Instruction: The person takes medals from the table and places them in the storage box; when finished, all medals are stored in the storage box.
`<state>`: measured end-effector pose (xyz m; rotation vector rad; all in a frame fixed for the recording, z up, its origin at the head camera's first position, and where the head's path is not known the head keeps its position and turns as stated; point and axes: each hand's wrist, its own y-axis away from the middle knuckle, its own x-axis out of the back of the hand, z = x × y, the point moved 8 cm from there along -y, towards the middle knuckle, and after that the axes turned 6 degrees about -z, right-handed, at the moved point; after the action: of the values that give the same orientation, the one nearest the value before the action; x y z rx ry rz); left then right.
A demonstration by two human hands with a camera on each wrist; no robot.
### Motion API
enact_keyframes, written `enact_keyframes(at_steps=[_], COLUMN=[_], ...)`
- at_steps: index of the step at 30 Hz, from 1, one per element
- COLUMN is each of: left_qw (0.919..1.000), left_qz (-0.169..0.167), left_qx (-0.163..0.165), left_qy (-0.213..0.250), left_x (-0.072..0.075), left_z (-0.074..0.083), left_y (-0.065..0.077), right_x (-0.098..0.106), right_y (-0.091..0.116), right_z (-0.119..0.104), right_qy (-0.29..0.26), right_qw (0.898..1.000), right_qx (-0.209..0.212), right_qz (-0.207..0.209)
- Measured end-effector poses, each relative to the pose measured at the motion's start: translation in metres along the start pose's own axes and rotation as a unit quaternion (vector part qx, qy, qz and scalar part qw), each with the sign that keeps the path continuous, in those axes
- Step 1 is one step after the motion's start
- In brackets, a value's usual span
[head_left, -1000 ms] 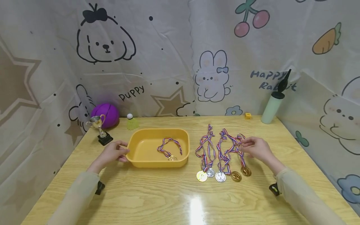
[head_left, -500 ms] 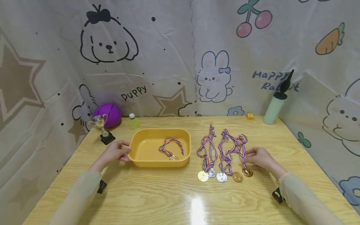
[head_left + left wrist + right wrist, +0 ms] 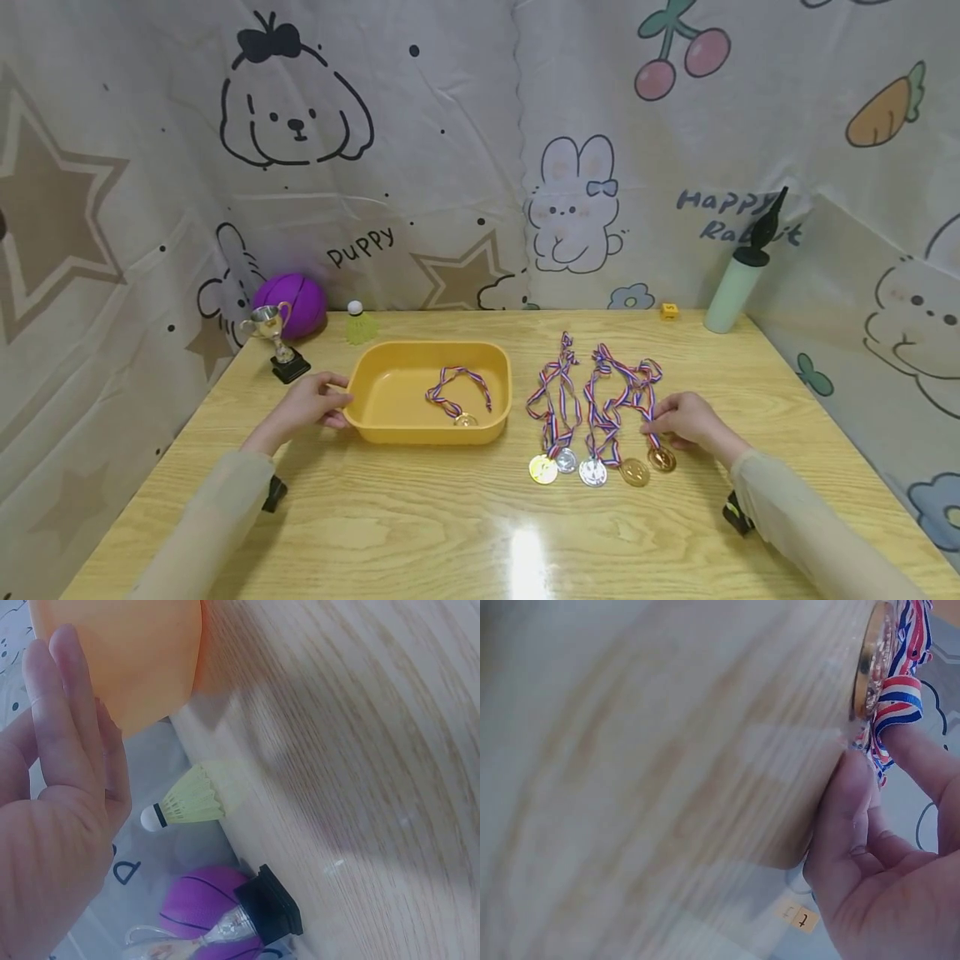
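Observation:
My left hand (image 3: 315,402) holds the left rim of a yellow plastic tub (image 3: 427,435), its fingers (image 3: 64,712) against the outer wall in the left wrist view. Inside lies a gold medal (image 3: 465,420) with its striped ribbon (image 3: 442,392). To the right of the tub, several medals lie with tangled red, white and blue ribbons: a bright gold medal (image 3: 543,469), silver ones and bronze ones. My right hand (image 3: 688,421) pinches the ribbon (image 3: 900,701) of the rightmost bronze medal (image 3: 662,459), just above its disc.
A trophy cup (image 3: 272,329), a purple ball (image 3: 296,302) and a yellow shuttlecock (image 3: 360,325) stand at the back left. At the back right are a yellow cube (image 3: 669,312) and a pale green pump (image 3: 737,292). A printed cloth (image 3: 450,125) borders the table.
My right hand has come down along the ribbon from its upper part to just above the bronze medal. My left hand stays at the tub's rim.

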<state>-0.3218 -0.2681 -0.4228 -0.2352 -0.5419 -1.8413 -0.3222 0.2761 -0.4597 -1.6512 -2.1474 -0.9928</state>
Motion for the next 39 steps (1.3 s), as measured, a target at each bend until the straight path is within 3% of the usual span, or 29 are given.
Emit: enact_keyframes(at_steps=[13, 20, 27, 34, 39], left_qw=[0.9999, 0.9999, 0.9980, 0.9997, 0.9998], left_qz=[-0.010, -0.012, -0.028, -0.009, -0.011], left_qx=[-0.006, -0.009, -0.049, -0.013, -0.014], left_qy=[0.004, 0.009, 0.028, 0.016, 0.012], left_x=[-0.0017, -0.0020, 0.0001, -0.0010, -0.0024], left_z=[0.0027, 0.0027, 0.0040, -0.0004, -0.0005], left_y=[0.0014, 0.0023, 0.0042, 0.0001, 0.0006], right_x=[-0.0003, 0.0010, 0.0005, 0.0005, 0.0018], right_y=[0.0004, 0.0009, 0.0018, 0.0023, 0.0038], right_z=[0.0019, 0.0063, 0.0039, -0.0006, -0.0023], right_qy=[0.002, -0.058, -0.130, -0.160, -0.166], right_qw=[1.000, 0.998, 0.988, 0.980, 0.980], right_qx=[0.001, 0.010, 0.066, 0.098, 0.093], right_qz=[0.004, -0.017, -0.052, -0.064, -0.053])
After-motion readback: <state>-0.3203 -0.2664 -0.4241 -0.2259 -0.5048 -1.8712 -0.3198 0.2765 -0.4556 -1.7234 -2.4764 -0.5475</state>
